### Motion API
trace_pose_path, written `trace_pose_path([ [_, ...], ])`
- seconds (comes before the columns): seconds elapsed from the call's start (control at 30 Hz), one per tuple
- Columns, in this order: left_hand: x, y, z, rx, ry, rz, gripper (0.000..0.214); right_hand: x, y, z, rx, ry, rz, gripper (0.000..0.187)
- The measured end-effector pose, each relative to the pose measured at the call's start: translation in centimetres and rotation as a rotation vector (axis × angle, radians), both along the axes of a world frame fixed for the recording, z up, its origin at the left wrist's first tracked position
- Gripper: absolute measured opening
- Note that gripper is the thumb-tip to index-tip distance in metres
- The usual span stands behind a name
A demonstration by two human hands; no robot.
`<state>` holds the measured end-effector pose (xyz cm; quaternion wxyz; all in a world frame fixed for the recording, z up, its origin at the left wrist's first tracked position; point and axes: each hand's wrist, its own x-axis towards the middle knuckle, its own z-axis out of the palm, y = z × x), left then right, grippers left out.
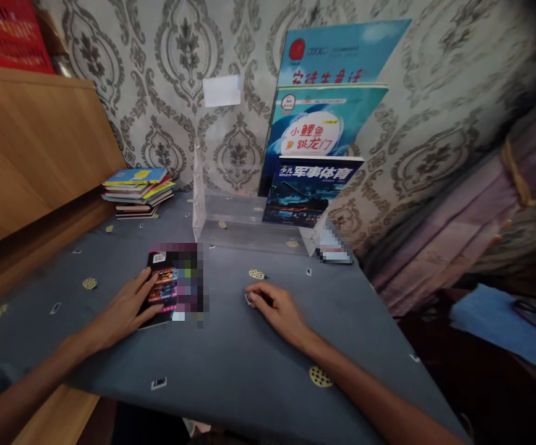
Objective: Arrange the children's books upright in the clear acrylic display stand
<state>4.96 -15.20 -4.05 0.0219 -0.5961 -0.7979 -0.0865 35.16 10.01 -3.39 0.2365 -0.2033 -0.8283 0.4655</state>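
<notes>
My left hand (131,303) lies with its fingers spread on a dark book (163,287) with a barcode and small colour pictures on its cover. Part of that book is blurred into blocks. To the right, my right hand (277,309) rests on the cloth with curled fingers, thumb and fingertips close together; I see nothing held in it. Beyond the hands stands a clear plastic book rack (253,238). On its right side three books stand in steps: a dark blue book (311,191), a teal book (323,123) and a taller blue book (346,52).
A stack of books (138,193) sits at the back left beside a wooden panel (40,136). A phone-like object (337,252), partly blurred, lies by the rack's right foot. The patterned grey tablecloth (230,364) covers the table; a curtain (472,204) hangs right.
</notes>
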Motion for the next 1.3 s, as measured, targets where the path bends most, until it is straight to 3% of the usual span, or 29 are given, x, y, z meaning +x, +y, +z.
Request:
trace_pose_path([
  [0.17, 3.3, 0.8, 0.1, 0.019, 0.025, -0.148, 0.068, 0.1, -0.3, 0.6, 0.098, 0.024, -0.010, 0.023],
  [0.37, 8.1, 6.1, 0.6, 0.012, -0.022, -0.259, 0.072, 0.3, -0.3, 1.3, 0.271, 0.084, -0.032, 0.021],
  [0.47, 9.5, 8.8, 1.3, 0.058, -0.013, -0.317, 0.062, 0.2, -0.2, 2.0, 0.365, 0.103, -0.018, 0.021],
  [0.67, 8.6, 13.8, 2.7, 0.170, -0.051, -0.267, 0.031, -3.7, -0.4, 2.6, 0.508, -0.043, 0.098, 0.039],
  [0.87, 7.6, 15.8, 1.6, 0.185, -0.065, -0.211, 0.024, -7.8, -0.3, 1.2, 0.567, -0.180, 0.146, 0.058],
  [1.07, 7.6, 15.6, 0.5, 0.244, -0.012, -0.226, 0.034, -6.7, 0.5, 0.1, 0.611, -0.200, 0.105, 0.052],
  [1.3, 7.5, 15.7, 0.6, 0.247, -0.002, -0.229, 0.033, -2.8, 3.5, 0.3, 0.561, -0.292, -0.042, 0.043],
])
